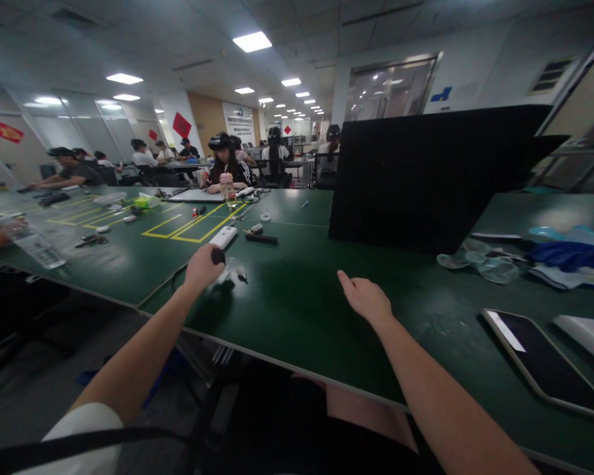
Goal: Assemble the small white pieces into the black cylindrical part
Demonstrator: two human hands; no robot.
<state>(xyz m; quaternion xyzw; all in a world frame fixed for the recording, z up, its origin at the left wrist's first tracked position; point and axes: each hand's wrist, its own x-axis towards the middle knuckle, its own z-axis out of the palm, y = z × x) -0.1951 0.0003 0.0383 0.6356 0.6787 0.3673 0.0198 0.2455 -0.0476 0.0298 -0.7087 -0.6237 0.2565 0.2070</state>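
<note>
My left hand [204, 267] is closed around a small black round object [218, 256] above the green table [287, 284], near its front edge. Just beyond it lies a white device [224, 237], and small items [241, 275] rest to its right. Over the middle of the table is my right hand [367, 298], thumb pointing forward and the other fingers curled and mostly hidden, so whether it holds anything cannot be made out. A black bar-shaped object [261, 238] lies between and beyond the hands.
A large black panel [416, 178] stands behind my right hand. At the right lie a phone [544, 359], a white box [587, 336] and blue cloth [571, 256]. A clear bottle [38, 245] is at the left; a person [226, 165] sits across the table.
</note>
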